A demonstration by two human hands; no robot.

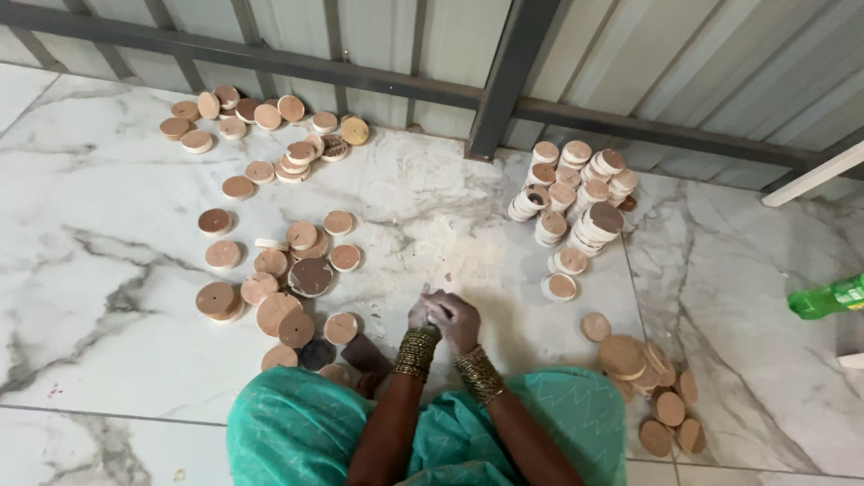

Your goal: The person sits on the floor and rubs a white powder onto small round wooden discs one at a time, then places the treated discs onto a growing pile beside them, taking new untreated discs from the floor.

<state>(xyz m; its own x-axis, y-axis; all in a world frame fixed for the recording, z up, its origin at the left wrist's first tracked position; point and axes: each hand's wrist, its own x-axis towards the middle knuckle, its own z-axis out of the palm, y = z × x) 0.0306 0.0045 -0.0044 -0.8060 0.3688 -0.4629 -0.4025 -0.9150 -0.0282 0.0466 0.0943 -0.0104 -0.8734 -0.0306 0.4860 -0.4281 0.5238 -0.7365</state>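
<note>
My left hand [420,312] and my right hand [459,320] are pressed together just above the marble floor [117,297], both dusted white. Their fingers curl around a small pale piece [435,307]; I cannot make out what it is. Gold bangles [416,353] circle both wrists. Loose round wooden discs [281,286] lie scattered to the left of my hands, the nearest one [340,328] a hand's width away. My teal-clad lap [297,432] fills the bottom of the view.
Stacked wooden discs [576,202] stand at the back right near a grey metal post [504,81]. More discs [655,387] are piled at my right knee. A further cluster [256,121] lies along the corrugated wall. A green plastic bottle [828,297] lies at the right edge.
</note>
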